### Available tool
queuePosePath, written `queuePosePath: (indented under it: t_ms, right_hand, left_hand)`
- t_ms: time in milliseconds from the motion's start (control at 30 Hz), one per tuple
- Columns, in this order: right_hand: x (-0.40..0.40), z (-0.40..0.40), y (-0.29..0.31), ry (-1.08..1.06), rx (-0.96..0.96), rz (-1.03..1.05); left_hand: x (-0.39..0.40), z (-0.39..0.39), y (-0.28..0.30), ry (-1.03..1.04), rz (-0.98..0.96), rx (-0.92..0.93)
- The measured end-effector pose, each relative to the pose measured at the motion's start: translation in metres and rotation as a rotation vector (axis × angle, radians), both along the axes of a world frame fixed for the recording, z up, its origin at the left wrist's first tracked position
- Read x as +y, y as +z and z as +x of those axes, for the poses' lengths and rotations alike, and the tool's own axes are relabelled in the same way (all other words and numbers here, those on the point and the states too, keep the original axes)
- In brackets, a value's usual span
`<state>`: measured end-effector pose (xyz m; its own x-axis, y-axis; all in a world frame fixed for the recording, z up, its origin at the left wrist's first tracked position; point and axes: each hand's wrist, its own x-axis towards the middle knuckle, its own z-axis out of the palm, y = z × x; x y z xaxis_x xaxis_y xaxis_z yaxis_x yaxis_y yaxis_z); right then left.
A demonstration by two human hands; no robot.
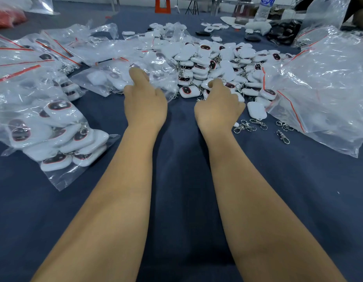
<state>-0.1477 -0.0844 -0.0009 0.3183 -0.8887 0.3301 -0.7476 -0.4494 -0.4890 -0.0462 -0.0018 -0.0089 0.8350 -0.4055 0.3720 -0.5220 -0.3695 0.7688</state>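
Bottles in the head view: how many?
1. A clear plastic bottle with a blue label stands at the far end of the dark blue table, upper right, beyond the pile of white oval cases. The crumpled clear plastic bags may hide others.

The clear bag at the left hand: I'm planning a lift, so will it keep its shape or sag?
Probably floppy: the clear bag is thin, crinkled film lying slack. The few white fobs inside would likely slide to the low end. The film looks glossy, so the left hand may need a firm pinch.
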Motion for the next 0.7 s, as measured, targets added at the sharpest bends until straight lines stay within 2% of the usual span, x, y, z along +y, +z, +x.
queuePosePath:
  t_ms: [67, 200, 267, 467, 567, 700]
  right_hand:
    - [0.0, 0.001, 0.002, 0.06, -0.182, 0.056]
    - [0.004, 0.006, 0.003, 0.259, -0.791, 0.362]
    - [0.007, 0.008, 0.005, 0.287, -0.918, 0.492]
    - [0.005, 0.015, 0.006, 0.268, -1.094, 0.827]
    - [0.007, 0.014, 0.005, 0.272, -1.102, 0.804]
    - [0.006, 0.012, 0.005, 0.246, -1.036, 0.776]
  left_hand:
    - [0.004, -0.002, 0.004, -0.009, -0.082, -0.054]
    - [0.007, -0.002, 0.008, -0.07, -0.067, -0.19]
    - [0.004, -0.001, 0.005, -0.111, -0.031, -0.17]
    - [-0.003, 0.003, -0.003, -0.178, 0.107, -0.051]
    - [-0.004, 0.004, -0.005, -0.203, 0.178, -0.033]
    - [-0.004, 0.008, -0.004, -0.149, 0.159, -0.003]
